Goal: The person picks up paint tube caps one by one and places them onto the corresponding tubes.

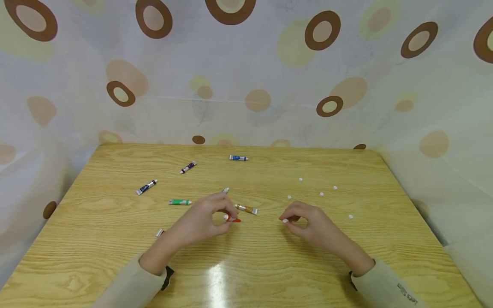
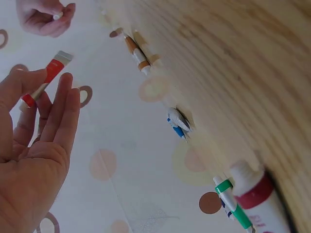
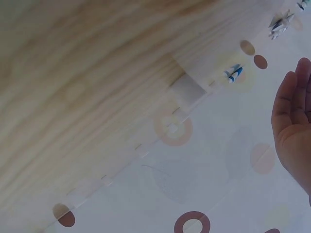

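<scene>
My left hand pinches a small red paint tube between thumb and fingers, above the table. The tube's white neck points left in the head view. Opposite it, my right hand holds a small white cap at its thumb and fingertips. Just beyond the left fingers lies a brown paint tube. A silvery tube is partly hidden behind that hand. Beside the left forearm lies another tube, mostly covered; the left wrist view shows a crimson-banded tube.
Farther left on the wooden table lie a green tube, a dark blue tube and a purple tube. A blue tube is near the back edge. Several white caps, one at the right, are scattered beyond my right hand. A patterned curtain surrounds the table.
</scene>
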A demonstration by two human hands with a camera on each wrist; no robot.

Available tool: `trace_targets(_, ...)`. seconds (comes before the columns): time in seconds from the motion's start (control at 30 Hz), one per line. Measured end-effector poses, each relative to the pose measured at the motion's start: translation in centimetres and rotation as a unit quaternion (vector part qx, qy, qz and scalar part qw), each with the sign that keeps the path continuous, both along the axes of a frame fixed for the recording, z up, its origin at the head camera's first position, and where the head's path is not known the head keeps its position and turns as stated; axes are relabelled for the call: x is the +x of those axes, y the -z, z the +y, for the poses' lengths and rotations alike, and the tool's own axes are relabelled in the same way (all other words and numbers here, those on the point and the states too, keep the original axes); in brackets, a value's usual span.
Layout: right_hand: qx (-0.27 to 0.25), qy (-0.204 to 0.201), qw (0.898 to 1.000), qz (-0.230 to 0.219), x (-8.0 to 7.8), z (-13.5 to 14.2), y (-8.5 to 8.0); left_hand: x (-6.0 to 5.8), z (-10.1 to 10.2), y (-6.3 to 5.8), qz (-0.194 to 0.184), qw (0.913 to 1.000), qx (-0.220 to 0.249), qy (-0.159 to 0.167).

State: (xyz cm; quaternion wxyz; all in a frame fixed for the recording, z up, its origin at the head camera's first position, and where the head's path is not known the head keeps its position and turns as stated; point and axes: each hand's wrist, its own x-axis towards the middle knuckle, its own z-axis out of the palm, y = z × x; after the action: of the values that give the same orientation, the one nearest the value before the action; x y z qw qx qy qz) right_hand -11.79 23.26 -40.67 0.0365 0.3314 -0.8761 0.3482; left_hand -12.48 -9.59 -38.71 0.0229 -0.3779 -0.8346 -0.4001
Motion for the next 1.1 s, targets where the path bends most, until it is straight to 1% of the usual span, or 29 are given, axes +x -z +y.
trace_targets(0.13,-0.002,0.001,1.000,0.000,0.0,-0.1,0.0,0.1,0.3,0.2,-0.041,0.9988,0.025,0.005)
trace_targets(0.23,-0.007,-0.002,1.000,0.006,0.1,-0.2,0.0,0.3,0.5,0.2,-0.072,0.9968,0.035,0.002)
trace_targets(0.43,-0.011,-0.006,1.000,0.014,0.1,-0.3,0.1,0.4,0.7,0.2,-0.095,0.9941,0.038,-0.034)
trace_targets(0.5,-0.009,-0.004,1.000,0.010,0.1,-0.3,0.0,0.4,0.8,0.2,-0.093,0.9940,0.035,-0.045)
trace_targets(0.63,-0.001,0.004,1.000,-0.003,0.1,-0.2,-0.2,0.4,0.9,0.1,-0.070,0.9957,0.026,-0.054)
trace_targets(0.73,0.002,0.008,1.000,-0.006,0.2,-0.2,-0.3,0.4,1.0,0.1,-0.054,0.9969,0.023,-0.052)
trace_targets(0.87,0.003,0.007,1.000,0.008,0.2,-0.2,-0.3,0.4,1.0,0.2,-0.043,0.9979,0.018,-0.046)
trace_targets(1.0,0.000,0.005,1.000,0.021,0.2,-0.4,-0.3,0.4,1.1,0.3,-0.038,0.9983,0.015,-0.043)
trace_targets(1.1,-0.004,0.014,1.000,0.018,0.3,-0.5,-0.3,0.4,1.1,0.4,-0.034,0.9986,0.014,-0.039)
